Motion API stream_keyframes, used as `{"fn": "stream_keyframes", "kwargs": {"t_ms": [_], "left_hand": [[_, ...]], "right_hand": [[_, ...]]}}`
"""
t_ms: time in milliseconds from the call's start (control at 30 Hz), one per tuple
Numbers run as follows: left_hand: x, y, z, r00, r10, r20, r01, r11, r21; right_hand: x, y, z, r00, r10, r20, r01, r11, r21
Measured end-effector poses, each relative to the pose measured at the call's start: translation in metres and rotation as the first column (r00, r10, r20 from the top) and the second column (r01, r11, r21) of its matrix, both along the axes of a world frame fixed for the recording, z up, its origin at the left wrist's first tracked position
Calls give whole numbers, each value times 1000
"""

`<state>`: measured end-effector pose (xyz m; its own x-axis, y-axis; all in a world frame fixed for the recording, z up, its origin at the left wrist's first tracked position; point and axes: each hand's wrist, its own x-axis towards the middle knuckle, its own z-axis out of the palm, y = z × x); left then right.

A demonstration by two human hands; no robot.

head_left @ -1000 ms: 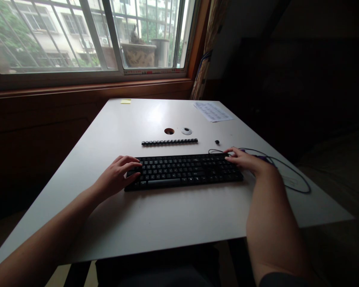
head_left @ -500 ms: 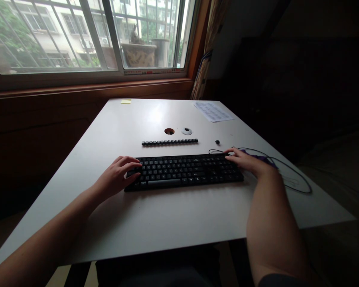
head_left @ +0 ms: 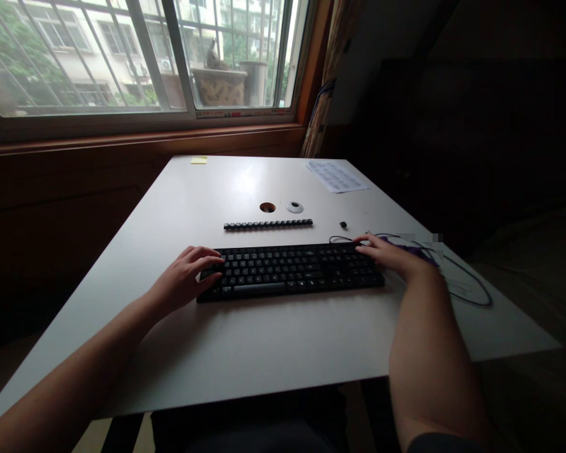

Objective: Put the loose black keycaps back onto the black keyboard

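Note:
A black computer keyboard [head_left: 283,270] lies flat on a white table in front of me. Its left end is held by my left hand [head_left: 191,270], with bent fingers over the upper left keys and the thumb lower down. My right hand [head_left: 382,251] has hold of the far right corner, two fingertips showing at the back edge and its other fingers hidden. Behind the keyboard lies a row of black keycaps [head_left: 268,224] in a line. One loose dark keycap [head_left: 343,224] sits to the right of that row.
The white table [head_left: 264,346] has a cable hole [head_left: 266,207] with a round white cover [head_left: 295,207] beside it. Printed papers [head_left: 338,177] and a yellow sticky note [head_left: 199,160] lie at the back. A dark cable [head_left: 471,280] and purple cloth [head_left: 408,246] are behind my right hand.

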<state>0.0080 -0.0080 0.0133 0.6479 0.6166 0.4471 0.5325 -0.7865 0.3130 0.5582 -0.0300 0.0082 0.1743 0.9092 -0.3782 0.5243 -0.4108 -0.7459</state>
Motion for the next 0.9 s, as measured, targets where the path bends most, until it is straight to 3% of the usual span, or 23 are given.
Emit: {"fn": "stream_keyframes", "kwargs": {"t_ms": [900], "left_hand": [[1, -1, 2, 1000, -4, -1, 4, 1000, 12]], "right_hand": [[-4, -3, 3, 1000, -20, -6, 20, 1000, 20]]}}
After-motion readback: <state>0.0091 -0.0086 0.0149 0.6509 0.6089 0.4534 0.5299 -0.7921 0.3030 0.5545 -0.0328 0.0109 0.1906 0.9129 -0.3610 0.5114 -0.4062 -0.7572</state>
